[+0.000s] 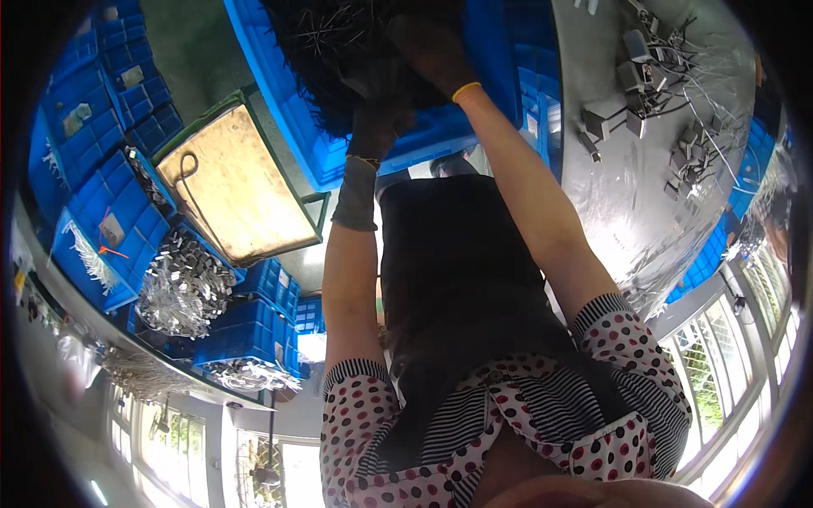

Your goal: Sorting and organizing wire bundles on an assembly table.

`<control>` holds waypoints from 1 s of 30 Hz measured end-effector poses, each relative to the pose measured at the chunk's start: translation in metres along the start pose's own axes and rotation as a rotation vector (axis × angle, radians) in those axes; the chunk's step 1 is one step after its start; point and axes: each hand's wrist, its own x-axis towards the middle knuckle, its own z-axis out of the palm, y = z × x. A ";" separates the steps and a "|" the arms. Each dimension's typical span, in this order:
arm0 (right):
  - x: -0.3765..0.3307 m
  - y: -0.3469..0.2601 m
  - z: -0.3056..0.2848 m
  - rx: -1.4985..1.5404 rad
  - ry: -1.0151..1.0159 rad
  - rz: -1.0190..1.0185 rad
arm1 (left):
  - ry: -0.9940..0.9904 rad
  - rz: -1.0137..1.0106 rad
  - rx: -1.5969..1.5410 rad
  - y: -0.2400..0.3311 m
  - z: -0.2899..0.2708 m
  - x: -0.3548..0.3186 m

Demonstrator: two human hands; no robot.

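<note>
Blue plastic crates [110, 144] everywhere, a metal table [627, 203] scattered with small grey parts [644, 85], windows beyond. Both arms reach up into a big blue bin [296, 110] heaped with dark wiry pieces [339, 42]. The left hand [373, 106], gloved in black, is buried in the pile; the right hand [428, 55] too. Whether either is gripping, I cannot tell.

White rectangular label [532, 124] on the blue crate's [508, 76] side wall.
</note>
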 end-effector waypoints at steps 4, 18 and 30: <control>-0.040 0.012 -0.022 0.078 0.266 0.139 | 0.072 0.439 0.380 0.056 -0.017 0.020; -0.116 -0.120 -0.134 0.840 0.731 0.646 | -0.589 -0.495 -1.063 0.201 -0.023 -0.011; -0.495 -0.169 -0.163 0.082 1.391 1.354 | -1.592 -0.066 0.264 0.225 0.048 -0.143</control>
